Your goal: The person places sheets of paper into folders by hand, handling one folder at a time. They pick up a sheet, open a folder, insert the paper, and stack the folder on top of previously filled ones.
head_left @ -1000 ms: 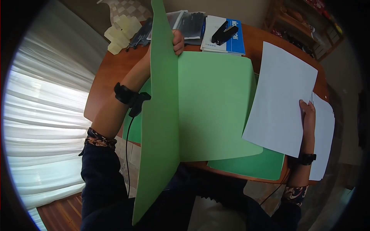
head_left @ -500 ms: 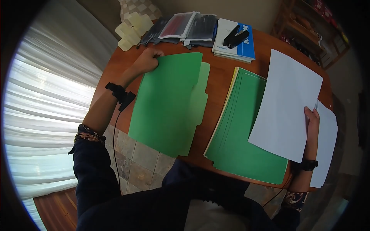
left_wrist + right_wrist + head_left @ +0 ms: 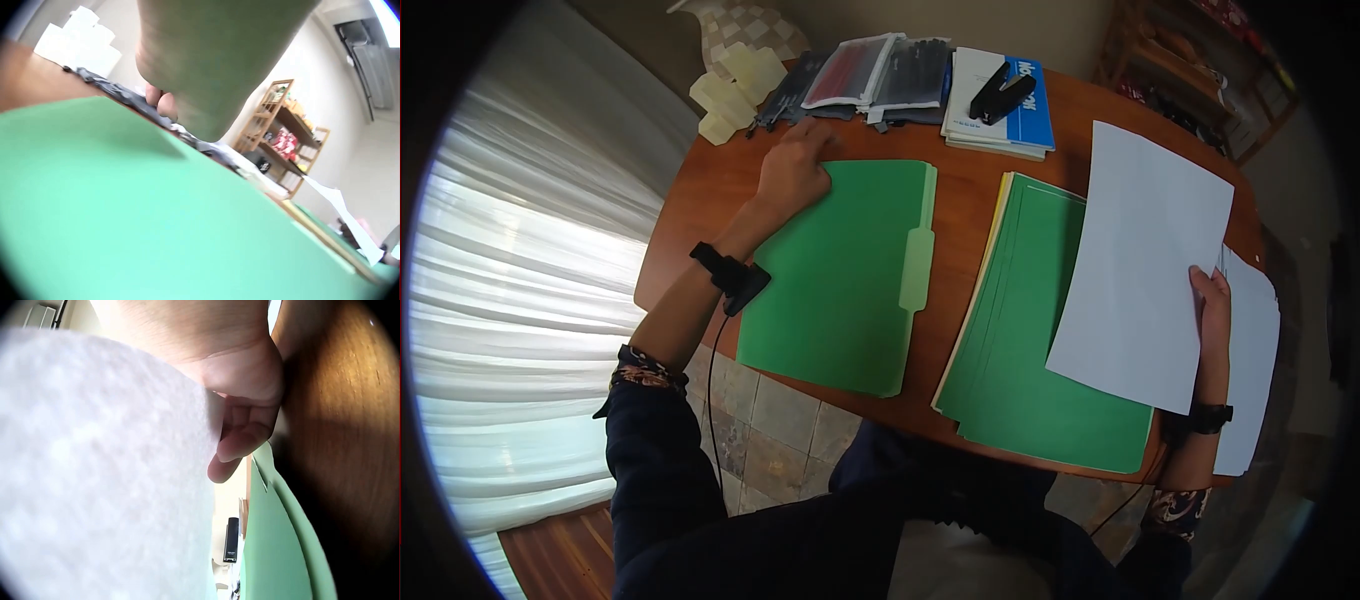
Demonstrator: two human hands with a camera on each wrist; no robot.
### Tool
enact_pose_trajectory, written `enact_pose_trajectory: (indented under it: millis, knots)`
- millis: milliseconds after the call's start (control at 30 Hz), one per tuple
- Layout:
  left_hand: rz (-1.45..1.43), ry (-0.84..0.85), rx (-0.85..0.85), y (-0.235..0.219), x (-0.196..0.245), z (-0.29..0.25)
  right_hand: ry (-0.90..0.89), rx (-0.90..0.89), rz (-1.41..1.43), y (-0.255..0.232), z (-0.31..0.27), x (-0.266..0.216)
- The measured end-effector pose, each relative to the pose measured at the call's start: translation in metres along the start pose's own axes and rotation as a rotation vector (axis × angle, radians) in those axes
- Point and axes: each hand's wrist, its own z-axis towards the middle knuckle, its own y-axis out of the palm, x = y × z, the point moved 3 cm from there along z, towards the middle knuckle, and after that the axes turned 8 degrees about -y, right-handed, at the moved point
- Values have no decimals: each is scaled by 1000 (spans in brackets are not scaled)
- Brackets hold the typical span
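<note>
A green file folder (image 3: 840, 275) with a pale green tab lies closed on the left of the table. Above its far left corner is my left hand (image 3: 793, 172), fingers loosely bent with nothing in them; the left wrist view shows the hand (image 3: 206, 69) over the folder's green cover (image 3: 156, 206). On the right, my right hand (image 3: 1215, 305) pinches a white sheet of paper (image 3: 1145, 265) by its right edge, thumb on top. The sheet overlaps a stack of green folders (image 3: 1040, 400). In the right wrist view the paper (image 3: 106, 462) hides part of the fingers.
More white paper (image 3: 1250, 370) lies beyond my right hand at the table's right edge. Along the back are a black stapler (image 3: 1003, 98) on notebooks (image 3: 960, 135), zip pouches (image 3: 855, 72) and pale yellow cut-out shapes (image 3: 740, 85). A cable hangs from each wrist camera.
The raised folder has swung closed and come down flat on the left of the table. My left hand has let go of its far edge. The right hand keeps its hold on the paper.
</note>
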Motion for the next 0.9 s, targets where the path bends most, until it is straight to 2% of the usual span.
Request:
enact_pose_trajectory:
  millis: [33,100,133,200,233,300,367,433,500,533,700,767,800,833,900]
  knots:
    - [-37,32,-23,4,26,3,13,49,-18,-4,-5,0]
    - [-289,50,-142,0,81,2,10,56,-46,-6,0,3]
    - [-316,58,-139,2,104,-1,4,72,-69,-8,-1,2]
    - [-297,321,-153,13,157,-7,23,44,-10,-4,-2,-1]
    - [-312,326,-148,21,174,-7,19,52,-23,-1,-3,-6]
    - [-317,312,-287,41,202,-6,64,37,46,4,-8,-14]
    - [-302,390,-255,57,220,-7,57,61,45,6,-10,-22]
    - [-284,475,-225,72,231,-11,49,84,72,4,-13,-23]
    - [-174,421,-342,94,229,-14,4,102,72,-5,-16,-31]
    - [-191,461,-330,99,228,-17,-42,103,73,-14,-19,-33]
    - [-129,503,-243,129,219,-21,-171,197,27,-115,-33,-13]
    - [-138,478,-249,126,216,-19,-38,76,-125,-148,-38,-22]
    - [-183,456,-283,119,218,-16,43,91,-176,-166,-41,-37]
    - [-190,469,-287,120,216,-16,45,106,-178,-174,-43,-33]
    - [-220,464,-296,114,218,-17,192,142,-355,-191,-52,-40]
